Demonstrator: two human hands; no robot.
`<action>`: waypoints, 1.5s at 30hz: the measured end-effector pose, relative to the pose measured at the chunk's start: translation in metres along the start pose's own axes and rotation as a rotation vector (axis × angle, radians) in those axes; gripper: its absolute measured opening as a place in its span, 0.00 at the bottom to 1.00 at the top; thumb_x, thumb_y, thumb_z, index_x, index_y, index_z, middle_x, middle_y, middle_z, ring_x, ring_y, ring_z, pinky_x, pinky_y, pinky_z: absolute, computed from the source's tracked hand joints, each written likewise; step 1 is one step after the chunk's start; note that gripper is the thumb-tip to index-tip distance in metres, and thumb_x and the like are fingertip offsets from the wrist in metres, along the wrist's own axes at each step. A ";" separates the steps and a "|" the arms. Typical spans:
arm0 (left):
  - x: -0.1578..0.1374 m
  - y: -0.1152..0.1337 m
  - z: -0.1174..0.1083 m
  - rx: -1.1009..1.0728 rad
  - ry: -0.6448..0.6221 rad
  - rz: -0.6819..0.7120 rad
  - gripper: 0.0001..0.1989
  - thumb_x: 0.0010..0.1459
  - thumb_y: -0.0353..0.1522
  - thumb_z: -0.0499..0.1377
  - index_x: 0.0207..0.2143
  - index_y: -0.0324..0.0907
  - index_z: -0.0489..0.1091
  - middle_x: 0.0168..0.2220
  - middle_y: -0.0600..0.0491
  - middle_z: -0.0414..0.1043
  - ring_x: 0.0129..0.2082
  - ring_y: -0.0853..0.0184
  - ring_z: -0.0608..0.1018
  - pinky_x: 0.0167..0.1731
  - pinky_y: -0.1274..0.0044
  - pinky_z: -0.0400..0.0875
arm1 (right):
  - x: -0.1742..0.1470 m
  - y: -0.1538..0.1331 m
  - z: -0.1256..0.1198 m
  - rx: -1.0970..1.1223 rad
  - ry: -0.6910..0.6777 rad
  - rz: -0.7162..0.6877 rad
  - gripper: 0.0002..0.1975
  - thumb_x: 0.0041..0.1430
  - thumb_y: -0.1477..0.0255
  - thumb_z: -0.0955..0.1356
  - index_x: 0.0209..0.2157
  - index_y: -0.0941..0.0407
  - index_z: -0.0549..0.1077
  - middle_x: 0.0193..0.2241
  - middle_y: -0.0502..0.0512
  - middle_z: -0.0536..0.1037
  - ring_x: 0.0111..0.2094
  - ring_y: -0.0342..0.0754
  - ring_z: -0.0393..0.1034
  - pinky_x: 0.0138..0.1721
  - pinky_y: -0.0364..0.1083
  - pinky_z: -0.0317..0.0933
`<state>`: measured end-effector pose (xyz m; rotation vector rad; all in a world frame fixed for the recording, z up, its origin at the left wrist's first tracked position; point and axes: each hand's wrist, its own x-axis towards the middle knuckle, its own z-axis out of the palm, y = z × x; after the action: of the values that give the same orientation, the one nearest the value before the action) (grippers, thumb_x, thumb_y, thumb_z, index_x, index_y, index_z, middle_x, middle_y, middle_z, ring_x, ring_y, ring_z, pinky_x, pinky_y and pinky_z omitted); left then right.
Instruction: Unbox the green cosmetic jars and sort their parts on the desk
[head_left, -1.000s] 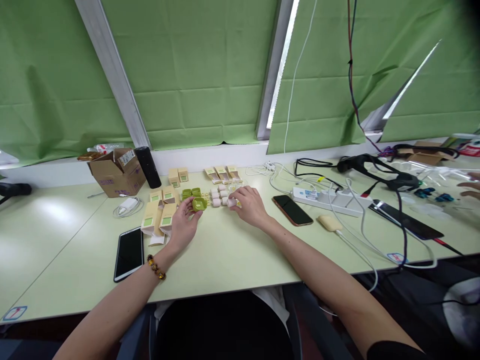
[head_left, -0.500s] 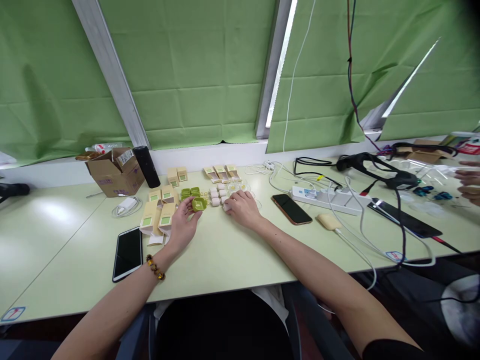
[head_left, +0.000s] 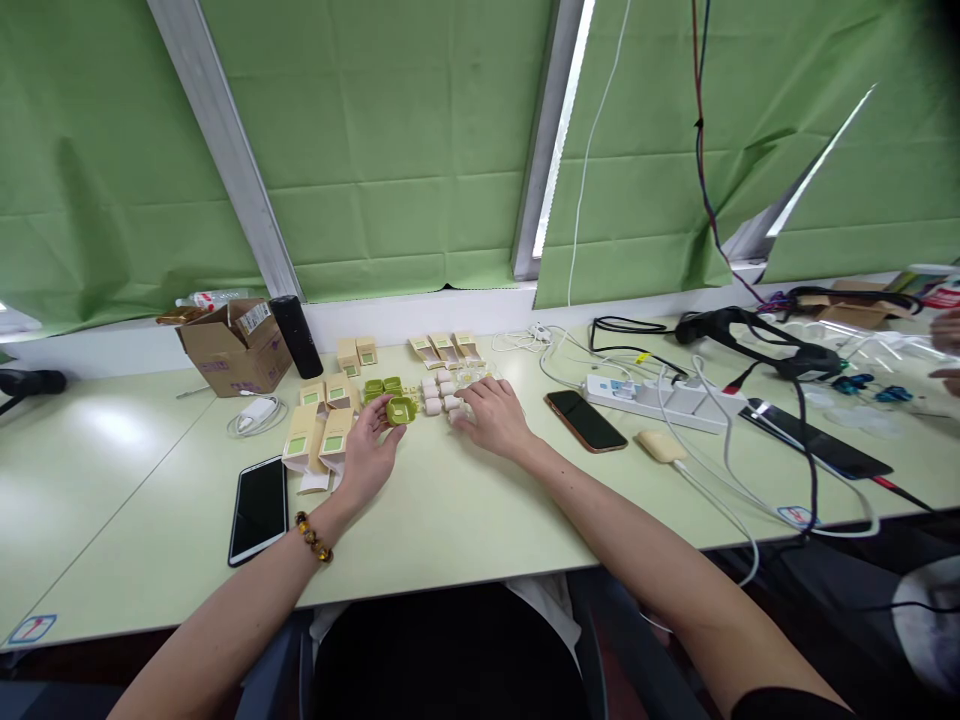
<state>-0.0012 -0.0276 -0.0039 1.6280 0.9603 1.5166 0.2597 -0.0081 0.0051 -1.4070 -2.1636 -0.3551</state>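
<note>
My left hand (head_left: 373, 448) has thumb and fingers closed on the edges of a small green square case (head_left: 400, 409), open side up. Behind it stand more green cases (head_left: 383, 385) of the same kind. To its right are several small white rounded blocks (head_left: 433, 398) in a cluster. My right hand (head_left: 495, 415) hovers at the right side of this cluster, thumb and fingers apart. A white block (head_left: 454, 413) lies by its fingertips; I see no grip on it. Clear plastic pieces (head_left: 474, 375) show behind the right fingers, partly hidden.
Small cream cartons (head_left: 305, 437) stand left of my left hand, with opened cartons (head_left: 446, 349) at the back. Phones (head_left: 259, 510) lie on both sides. A power strip (head_left: 664, 400), cables and a black headset strap (head_left: 757, 340) occupy the right. A co-worker's hand (head_left: 946, 335) shows at the far right.
My right hand has shifted slightly right and its fingers have spread from the white blocks. The left hand keeps the green case almost in place. The co-worker's hand has moved toward the right edge.
</note>
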 end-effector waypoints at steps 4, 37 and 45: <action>0.000 0.003 0.001 -0.054 -0.011 0.049 0.25 0.60 0.34 0.68 0.59 0.44 0.69 0.58 0.42 0.74 0.59 0.57 0.78 0.63 0.62 0.72 | 0.002 -0.004 -0.007 0.272 0.206 -0.030 0.11 0.70 0.68 0.65 0.46 0.54 0.78 0.41 0.62 0.80 0.46 0.59 0.69 0.47 0.56 0.61; -0.010 0.025 -0.004 0.329 -0.024 0.289 0.20 0.72 0.38 0.54 0.26 0.43 0.69 0.26 0.53 0.72 0.29 0.67 0.74 0.34 0.73 0.69 | 0.007 -0.063 -0.010 2.205 -0.115 0.356 0.15 0.57 0.70 0.74 0.46 0.55 0.78 0.42 0.58 0.83 0.43 0.52 0.77 0.49 0.52 0.71; -0.013 0.022 0.002 0.183 -0.189 0.041 0.14 0.69 0.42 0.58 0.49 0.42 0.71 0.34 0.50 0.79 0.36 0.64 0.80 0.33 0.76 0.71 | 0.004 -0.066 0.001 1.970 -0.009 0.267 0.20 0.53 0.67 0.79 0.48 0.51 0.79 0.43 0.54 0.81 0.40 0.49 0.74 0.46 0.51 0.70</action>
<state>0.0013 -0.0495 0.0093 1.8938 0.9884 1.3044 0.1985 -0.0323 0.0107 -0.3599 -1.1371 1.4567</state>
